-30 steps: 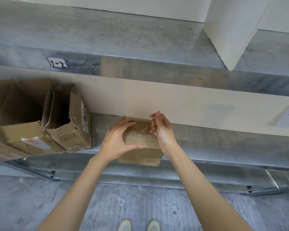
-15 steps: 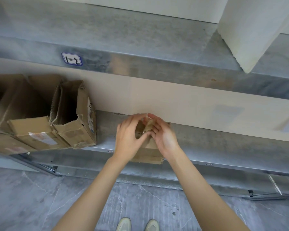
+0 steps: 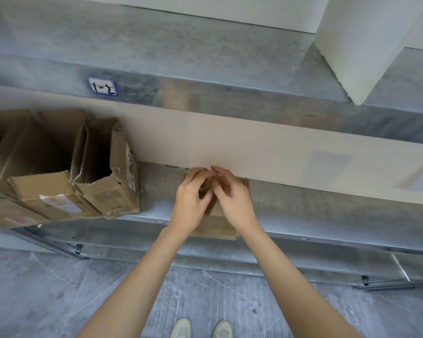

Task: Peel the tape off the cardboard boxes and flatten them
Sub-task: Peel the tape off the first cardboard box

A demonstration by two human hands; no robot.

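A small brown cardboard box (image 3: 214, 228) stands on the lower metal shelf (image 3: 327, 211), its front hanging slightly over the shelf's edge. My left hand (image 3: 189, 201) and my right hand (image 3: 236, 203) meet over its top. The fingers of both curl onto the upper flaps and touch each other there. My hands cover most of the box top, so any tape under them is hidden. Only the box's lower front and right top corner show.
Several opened, torn cardboard boxes (image 3: 105, 172) lie on their sides at the shelf's left end. An upper shelf beam carries a label (image 3: 103, 86), and a white block (image 3: 366, 45) sits above. My shoes (image 3: 181, 328) stand on the grey marble floor.
My left hand left the box's left side and moved up to the top. Both hands now meet over the flaps. The view shifted slightly.
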